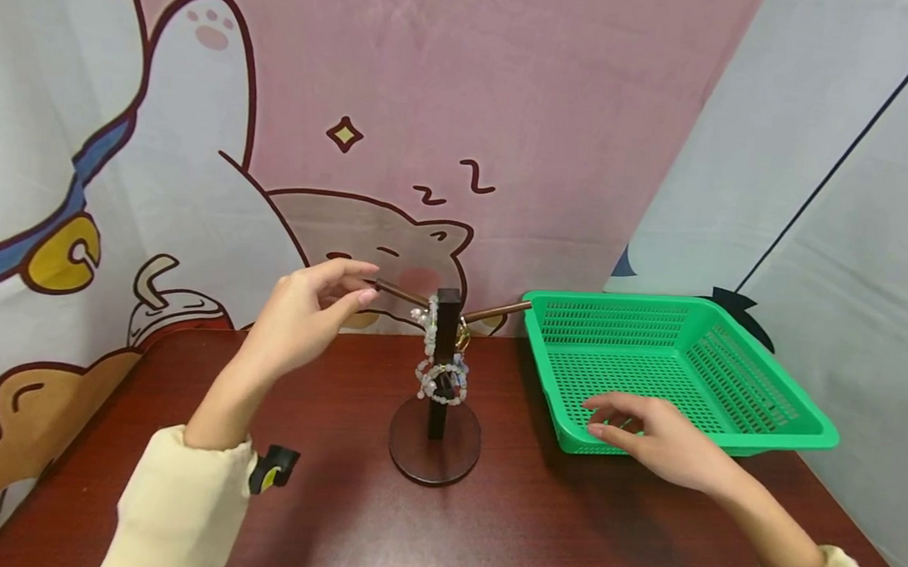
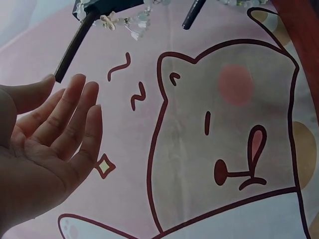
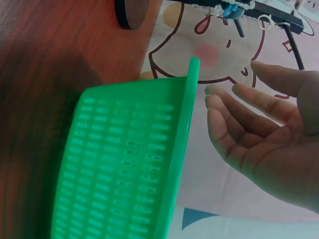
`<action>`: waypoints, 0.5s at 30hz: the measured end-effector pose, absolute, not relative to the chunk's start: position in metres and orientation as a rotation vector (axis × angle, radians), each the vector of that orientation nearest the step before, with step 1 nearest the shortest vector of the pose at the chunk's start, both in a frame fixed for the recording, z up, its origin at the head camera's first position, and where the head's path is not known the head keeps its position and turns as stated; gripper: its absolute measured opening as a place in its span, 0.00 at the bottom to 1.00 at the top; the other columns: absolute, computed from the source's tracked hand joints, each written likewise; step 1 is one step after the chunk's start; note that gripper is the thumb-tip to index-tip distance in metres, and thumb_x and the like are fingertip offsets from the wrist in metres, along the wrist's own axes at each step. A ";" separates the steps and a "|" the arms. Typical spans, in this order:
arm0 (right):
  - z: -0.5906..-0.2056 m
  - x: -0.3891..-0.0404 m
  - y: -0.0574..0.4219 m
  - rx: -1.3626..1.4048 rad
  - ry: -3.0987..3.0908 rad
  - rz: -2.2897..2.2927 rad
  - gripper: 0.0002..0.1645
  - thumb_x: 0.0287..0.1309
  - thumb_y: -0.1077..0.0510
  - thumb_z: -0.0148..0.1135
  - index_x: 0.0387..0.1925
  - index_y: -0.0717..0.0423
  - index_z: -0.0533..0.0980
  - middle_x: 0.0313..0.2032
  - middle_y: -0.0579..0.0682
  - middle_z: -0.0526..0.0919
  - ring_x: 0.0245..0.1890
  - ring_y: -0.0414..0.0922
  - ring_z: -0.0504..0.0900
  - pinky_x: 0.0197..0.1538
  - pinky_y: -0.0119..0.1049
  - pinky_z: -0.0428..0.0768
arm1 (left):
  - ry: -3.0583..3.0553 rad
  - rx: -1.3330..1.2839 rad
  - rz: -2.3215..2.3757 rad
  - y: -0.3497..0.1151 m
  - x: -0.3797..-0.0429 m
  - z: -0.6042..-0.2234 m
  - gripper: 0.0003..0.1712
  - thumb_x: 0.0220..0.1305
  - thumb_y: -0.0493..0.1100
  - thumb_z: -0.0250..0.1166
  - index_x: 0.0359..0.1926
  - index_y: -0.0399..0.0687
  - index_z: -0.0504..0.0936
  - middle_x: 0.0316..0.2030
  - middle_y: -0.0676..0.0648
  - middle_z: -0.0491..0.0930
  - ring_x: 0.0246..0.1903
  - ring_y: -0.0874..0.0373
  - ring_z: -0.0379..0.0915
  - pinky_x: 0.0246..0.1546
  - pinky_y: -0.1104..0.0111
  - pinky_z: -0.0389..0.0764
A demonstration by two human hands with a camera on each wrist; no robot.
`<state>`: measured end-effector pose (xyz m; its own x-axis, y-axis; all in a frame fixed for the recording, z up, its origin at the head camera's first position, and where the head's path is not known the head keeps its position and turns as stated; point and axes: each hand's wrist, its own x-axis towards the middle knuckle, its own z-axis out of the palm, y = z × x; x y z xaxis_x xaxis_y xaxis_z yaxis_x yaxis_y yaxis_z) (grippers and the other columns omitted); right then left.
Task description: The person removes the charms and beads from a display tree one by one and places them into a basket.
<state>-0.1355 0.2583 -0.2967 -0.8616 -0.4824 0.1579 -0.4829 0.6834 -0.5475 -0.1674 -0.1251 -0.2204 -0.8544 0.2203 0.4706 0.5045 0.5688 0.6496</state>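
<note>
A dark jewellery stand (image 1: 446,333) stands upright at the centre of the head view, its round base (image 1: 434,466) on a reddish-brown table (image 1: 326,513). Pale beaded bracelets (image 1: 431,337) hang high and low on it, with a gold-coloured piece (image 1: 463,337) just right of the post. One bare peg (image 1: 401,293) points toward the upper left, another (image 1: 498,311) toward the right.

Left of centre, the left hand (image 1: 291,319) has its thumb and fingertips around the end of the left-pointing peg, the fingers loosely bent and holding nothing; whether they touch the peg, I cannot tell. At lower right, the right hand (image 1: 662,437) is also without a grip, its fingers relaxed, in front of a green plastic basket (image 1: 548,395); the right wrist view shows the two apart. Behind hangs a pink-and-white cartoon backdrop (image 1: 564,137).
</note>
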 end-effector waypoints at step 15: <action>-0.282 -0.147 0.228 0.984 -2.895 0.986 0.15 0.61 0.53 0.56 0.47 0.54 0.76 0.34 0.40 0.80 0.36 0.35 0.76 0.40 0.33 0.74 | -2.428 -0.623 -1.146 -0.117 -0.172 -0.217 0.09 0.61 0.36 0.60 0.42 0.40 0.81 0.33 0.45 0.83 0.32 0.54 0.79 0.33 0.61 0.73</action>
<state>-0.1469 0.2279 -0.2819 -0.8102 -0.5729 0.1238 -0.5293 0.6245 -0.5744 -0.1717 -0.1173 -0.2167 -0.8282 0.2273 0.5122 0.5399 0.5688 0.6205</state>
